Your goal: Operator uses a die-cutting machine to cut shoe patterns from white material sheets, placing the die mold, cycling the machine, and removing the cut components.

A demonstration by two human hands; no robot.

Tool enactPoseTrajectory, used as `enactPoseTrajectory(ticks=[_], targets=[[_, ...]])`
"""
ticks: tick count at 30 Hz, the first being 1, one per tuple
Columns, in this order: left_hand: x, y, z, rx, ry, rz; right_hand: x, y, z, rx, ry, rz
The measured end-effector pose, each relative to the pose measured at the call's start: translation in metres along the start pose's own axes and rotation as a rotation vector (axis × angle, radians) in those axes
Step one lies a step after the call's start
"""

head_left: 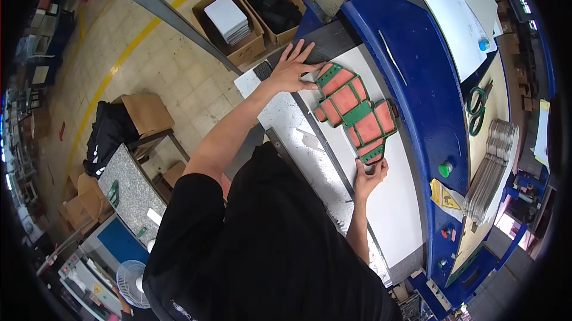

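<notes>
A cutting die (358, 113) with red pads and green edges lies flat on a white sheet (394, 218) on the press bed. At its far left end my left hand (292, 72) rests with fingers spread, the thumb side close against the die's edge. My right hand (370, 179) has thumb and fingers bent around the die's near end, gripping its rim. What lies under the fingertips is hidden.
The blue press head (411, 76) curves along the right side of the bed. Green-handled scissors (476, 111) and stacked grey cut pieces (491, 172) lie on it beyond a green button (445, 169). Cardboard boxes (253, 47) stand past the far end; a grey table (134, 196) is behind left.
</notes>
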State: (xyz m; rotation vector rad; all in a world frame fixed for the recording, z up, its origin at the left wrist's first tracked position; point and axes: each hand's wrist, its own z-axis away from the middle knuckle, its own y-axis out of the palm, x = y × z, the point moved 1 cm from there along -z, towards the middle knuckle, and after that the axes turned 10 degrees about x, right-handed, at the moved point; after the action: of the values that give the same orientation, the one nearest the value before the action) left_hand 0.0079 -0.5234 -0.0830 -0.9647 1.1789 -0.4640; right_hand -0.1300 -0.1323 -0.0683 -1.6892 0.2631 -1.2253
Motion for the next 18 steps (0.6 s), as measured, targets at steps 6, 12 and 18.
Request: enactPoseTrajectory(ticks=[6,12,18], targets=[[-0.003,0.001,0.0,0.04,-0.025,-0.017,-0.002,-0.001,-0.001,0.01,0.017,-0.051],[-0.003,0.0,-0.002,0.038,-0.035,-0.043,0.0,-0.002,-0.003,0.035,0.053,-0.006],[-0.004,-0.005,-0.002,0.018,-0.003,-0.024,0.013,-0.009,-0.001,0.096,0.081,0.044]])
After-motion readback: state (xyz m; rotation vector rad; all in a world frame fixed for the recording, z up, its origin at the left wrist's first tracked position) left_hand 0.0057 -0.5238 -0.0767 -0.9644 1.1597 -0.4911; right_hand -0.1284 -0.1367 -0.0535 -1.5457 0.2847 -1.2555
